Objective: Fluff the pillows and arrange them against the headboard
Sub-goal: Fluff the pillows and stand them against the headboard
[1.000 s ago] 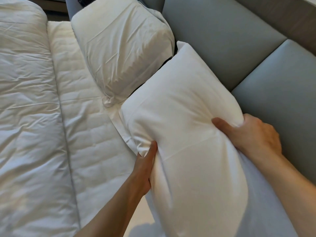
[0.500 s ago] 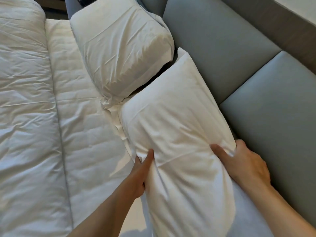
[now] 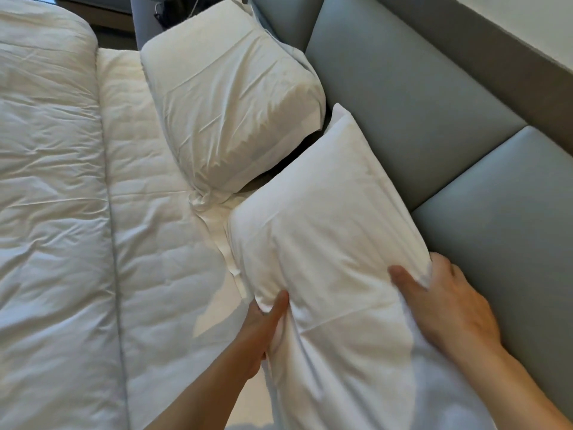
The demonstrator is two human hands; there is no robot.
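Observation:
A white near pillow [image 3: 322, 231] leans lengthwise along the grey padded headboard [image 3: 412, 97] on the right. My left hand [image 3: 263, 330] pinches its left edge, thumb on top. My right hand [image 3: 446, 305] grips its right edge next to the headboard, thumb pressed into the fabric. A second white pillow [image 3: 229, 97], creased, rests farther back with its far end near the headboard. A dark gap separates the two pillows.
A quilted white mattress pad [image 3: 155, 243] lies left of the pillows. A thick rumpled white duvet [image 3: 49, 212] is folded back at the far left. A dark object with a cord [image 3: 176, 10] sits beyond the far pillow.
Both hands have brought the near pillow down and toward me along the headboard; its far corner has dropped lower. The far pillow has not moved.

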